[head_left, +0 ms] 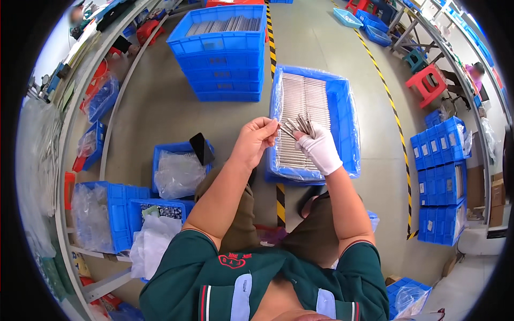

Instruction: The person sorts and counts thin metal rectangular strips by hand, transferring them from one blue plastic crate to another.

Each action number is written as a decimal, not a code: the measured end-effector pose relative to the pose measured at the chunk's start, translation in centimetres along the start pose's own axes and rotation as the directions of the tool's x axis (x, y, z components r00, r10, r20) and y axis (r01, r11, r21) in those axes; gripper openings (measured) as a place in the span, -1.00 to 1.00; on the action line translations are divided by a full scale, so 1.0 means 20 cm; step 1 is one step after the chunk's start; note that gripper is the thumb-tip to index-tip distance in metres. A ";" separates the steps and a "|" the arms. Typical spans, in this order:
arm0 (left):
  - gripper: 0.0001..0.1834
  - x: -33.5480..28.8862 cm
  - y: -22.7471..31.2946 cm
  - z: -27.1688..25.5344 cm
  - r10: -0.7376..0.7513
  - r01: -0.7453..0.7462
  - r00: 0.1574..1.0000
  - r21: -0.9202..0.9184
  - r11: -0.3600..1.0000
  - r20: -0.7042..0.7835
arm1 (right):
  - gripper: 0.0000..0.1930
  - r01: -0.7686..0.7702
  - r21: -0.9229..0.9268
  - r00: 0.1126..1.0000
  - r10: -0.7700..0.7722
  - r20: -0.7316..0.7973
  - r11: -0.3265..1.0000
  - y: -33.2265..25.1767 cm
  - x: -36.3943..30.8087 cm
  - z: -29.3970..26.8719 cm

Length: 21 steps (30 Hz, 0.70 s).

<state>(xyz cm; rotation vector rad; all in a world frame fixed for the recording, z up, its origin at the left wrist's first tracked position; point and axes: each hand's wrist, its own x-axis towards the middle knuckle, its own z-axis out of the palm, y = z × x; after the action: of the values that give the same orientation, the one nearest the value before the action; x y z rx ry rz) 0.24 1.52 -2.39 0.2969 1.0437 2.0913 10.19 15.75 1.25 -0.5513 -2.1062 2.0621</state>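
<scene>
My right hand [321,148], in a white fingerless-looking glove, is closed around a fanned bunch of thin metal rods [300,125]. Close beside it, my bare left hand [256,140] has its thumb and forefinger pinched together near the rod ends. Whatever sits between those fingertips is too small to make out. Both hands are above a blue plastic crate [350,125] lined with clear film. Inside it lie close-packed rows of slim silvery rods [305,99], filling the left and middle; the crate's right side shows bare blue wall.
Stacked blue crates [227,75] stand ahead on the left, more [440,179] at the right. Beside my left arm, a bin [179,174] holds a plastic bag, with a black phone [201,148] on its edge. Striped tape [281,206] runs along the floor. People sit at side benches.
</scene>
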 end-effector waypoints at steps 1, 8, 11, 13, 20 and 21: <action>-0.86 0.00 -0.01 0.00 -0.009 0.009 1.000 0.004 1.000 -0.003 | -0.92 0.048 -0.029 0.999 -0.048 -0.005 0.998 0.02 0.00 0.00; -0.89 -0.03 0.00 0.03 0.084 -0.075 0.996 0.245 0.967 -0.025 | -0.88 0.144 -0.182 0.986 -0.156 -0.055 0.973 0.03 -0.01 0.00; -0.89 -0.04 -0.01 0.04 0.129 -0.121 0.992 0.317 0.941 -0.004 | -0.86 0.194 -0.331 0.970 -0.230 -0.073 0.923 0.03 -0.03 0.00; -0.88 -0.04 -0.01 0.05 0.088 -0.093 0.996 0.234 0.968 0.031 | -0.88 0.255 -0.247 0.958 -0.279 -0.067 0.935 0.07 -0.02 0.01; -0.87 -0.03 -0.01 0.04 0.124 -0.103 0.989 0.237 0.966 -0.075 | -0.84 0.155 -0.362 0.980 -0.190 -0.062 0.919 0.01 -0.05 0.00; -0.88 -0.02 -0.02 0.03 0.097 -0.084 0.994 0.207 0.975 -0.056 | -0.84 0.163 -0.377 0.980 -0.195 -0.049 0.912 0.01 -0.05 0.01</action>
<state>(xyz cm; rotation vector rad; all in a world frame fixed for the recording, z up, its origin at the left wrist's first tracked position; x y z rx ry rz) 1.02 1.70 -2.21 0.3859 1.3108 2.0886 11.11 15.24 1.12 -0.4587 -2.4077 1.5224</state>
